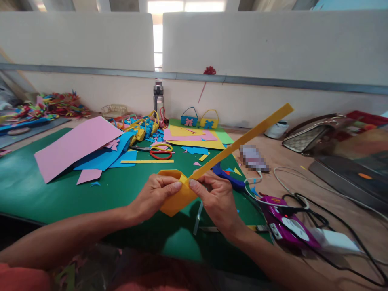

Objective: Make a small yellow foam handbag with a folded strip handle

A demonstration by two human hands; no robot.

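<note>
My left hand (153, 197) is closed on a small yellow foam bag (174, 206), its thumb pressing near the top edge. My right hand (220, 198) pinches the end of a long yellow foam strip (242, 139) against that same edge. The strip slants up and away to the right. Just behind my right hand lies a blue glue gun (235, 182), partly hidden by it. A clear glue stick (198, 218) shows below the fingers, near a cutter knife (259, 228) partly covered by my right wrist.
Scissors (160, 152), another yellow strip (147, 161) and foam sheets (80, 143) lie on the green mat (121, 198). Finished little bags (209, 122) stand at the back. A purple power strip (285, 222) with cables, a blurred phone (254, 157) and a handbag (309, 137) are on the right.
</note>
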